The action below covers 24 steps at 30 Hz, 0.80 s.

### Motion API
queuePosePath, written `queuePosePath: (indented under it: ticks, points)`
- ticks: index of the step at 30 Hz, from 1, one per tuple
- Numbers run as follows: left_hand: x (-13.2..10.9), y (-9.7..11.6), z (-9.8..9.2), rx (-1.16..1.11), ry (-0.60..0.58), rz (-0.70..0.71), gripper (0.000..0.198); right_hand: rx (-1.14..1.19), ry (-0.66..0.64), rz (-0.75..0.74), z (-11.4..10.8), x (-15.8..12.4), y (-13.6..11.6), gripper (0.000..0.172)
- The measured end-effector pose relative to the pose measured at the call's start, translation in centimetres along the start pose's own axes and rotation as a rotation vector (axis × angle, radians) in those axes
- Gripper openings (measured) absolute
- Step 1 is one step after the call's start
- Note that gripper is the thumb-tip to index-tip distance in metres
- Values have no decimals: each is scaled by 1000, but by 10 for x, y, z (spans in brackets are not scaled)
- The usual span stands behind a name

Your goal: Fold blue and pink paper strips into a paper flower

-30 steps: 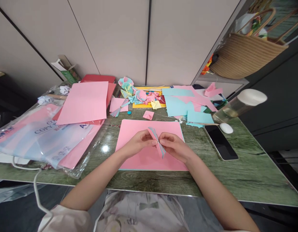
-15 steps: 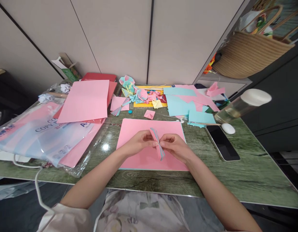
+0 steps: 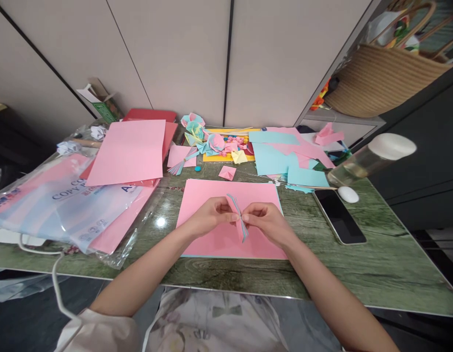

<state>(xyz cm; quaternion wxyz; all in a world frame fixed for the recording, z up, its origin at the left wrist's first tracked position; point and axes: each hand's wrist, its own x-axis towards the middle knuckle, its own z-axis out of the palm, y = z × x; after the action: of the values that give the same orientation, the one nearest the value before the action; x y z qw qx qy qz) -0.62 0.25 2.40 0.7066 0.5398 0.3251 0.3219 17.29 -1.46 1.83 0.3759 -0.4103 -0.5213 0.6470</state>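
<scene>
A small bundle of pink and blue folded paper (image 3: 242,231), narrow at its middle and fanned at both ends, is pinched between my two hands. The thumb and fingers of my left hand (image 3: 218,214) close on it from the left. From the right, the fingertips of my right hand (image 3: 261,220) grip it at the narrow middle. My fingertips hide part of that middle. Both hands are above a stack of pink paper sheets (image 3: 208,244) lying on the green table. Beyond the stack lies a small folded pink paper square (image 3: 227,173).
Left, a plastic copy-paper bag (image 3: 76,205) lies beside pink sheets (image 3: 131,151). Paper flowers (image 3: 215,143) and a fringed paper piece (image 3: 183,162) sit at the back. Blue paper (image 3: 270,159), a bottle (image 3: 366,161), a white egg-shaped object (image 3: 348,194) and a phone (image 3: 339,216) are right.
The paper bundle has turned very slightly, its lower end shifting a little left. Both hands keep their pinch on it and stay almost in place.
</scene>
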Motion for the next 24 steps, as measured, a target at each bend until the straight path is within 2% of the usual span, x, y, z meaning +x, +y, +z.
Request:
queuePosePath:
  ticks: [6,12,15,18,24]
  points:
    - [1,-1,1,-25,35,-3,17,-14,7,-9,-2,2,0,17]
    - [5,-4,7,-132,212,45,17,-20,78,-58,2,3,-6,17]
    - [5,-6,9,-85,272,80,19,-155,153,-120,6,4,-5,20]
    - [4,-6,11,-23,309,106,21,-306,228,-190,9,3,-2,16]
    - [3,-6,14,5,288,124,21,-531,325,-294,12,-1,-2,13]
